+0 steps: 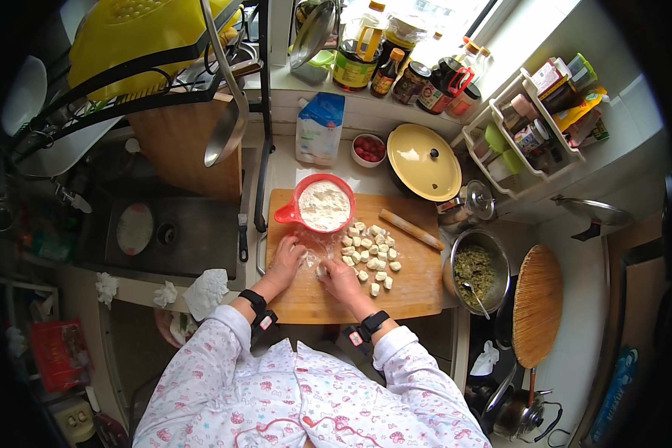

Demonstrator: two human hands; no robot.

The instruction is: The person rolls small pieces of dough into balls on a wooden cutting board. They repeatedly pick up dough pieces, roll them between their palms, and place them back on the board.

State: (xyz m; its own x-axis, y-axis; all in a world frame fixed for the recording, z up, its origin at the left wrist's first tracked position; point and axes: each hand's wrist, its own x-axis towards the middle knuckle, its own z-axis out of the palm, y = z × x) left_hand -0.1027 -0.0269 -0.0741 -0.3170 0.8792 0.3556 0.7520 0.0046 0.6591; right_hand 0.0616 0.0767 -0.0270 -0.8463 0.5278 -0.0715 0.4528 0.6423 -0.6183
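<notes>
Flour is scattered on the wooden cutting board (414,297), where both hands are working. My left hand (287,259) rests low over the floured patch, fingers bent; what lies under its fingertips is hard to make out. Close to its right, my right hand (336,275) pinches a small pale piece of dough (320,272) against the board. Many cut dough pieces (374,249) lie loosely grouped to the right of my hands. Behind my hands stands a red plastic bowl with a handle (295,208), holding white flour (323,206). A wooden rolling pin (411,229) lies diagonally at the board's right.
Right of the board stands a metal bowl of chopped green filling (475,269) with a spoon. A yellow-lidded pan (424,162), a small bowl of red fruit (368,150) and a blue-white pouch (320,129) stand behind. The sink (185,224) is at left; a ladle (229,129) hangs near.
</notes>
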